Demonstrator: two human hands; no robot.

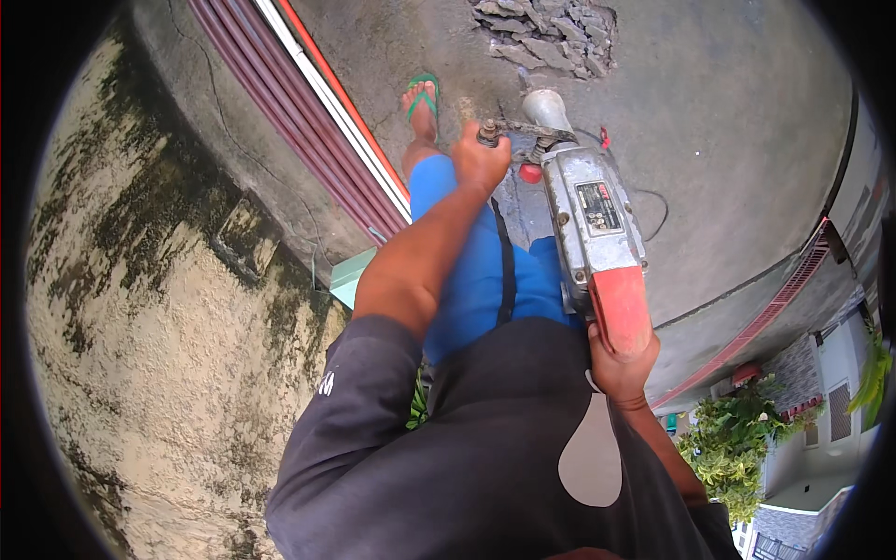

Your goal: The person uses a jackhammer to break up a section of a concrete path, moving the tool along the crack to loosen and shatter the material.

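Observation:
A demolition hammer (pixel 583 191) with a grey metal body and a red rear handle cover is held in front of me, its nose pointing away from me toward the concrete floor. My left hand (pixel 481 159) is wrapped round its side handle near the front. At the rear end my right hand (pixel 623 366) grips the main handle, partly hidden by the red cover. Past the nose lies a patch of broken concrete (pixel 551 35), cracked into loose grey chunks. The tool's tip is hidden.
Several maroon pipes (pixel 289 112), a white one and an orange one run along the floor on the left, beside a stained wall (pixel 168 345). A dark cord (pixel 665 210) curves right of the hammer. My foot in a green flip-flop (pixel 424 98) stands near the broken patch. Plants (pixel 737 448) grow at right.

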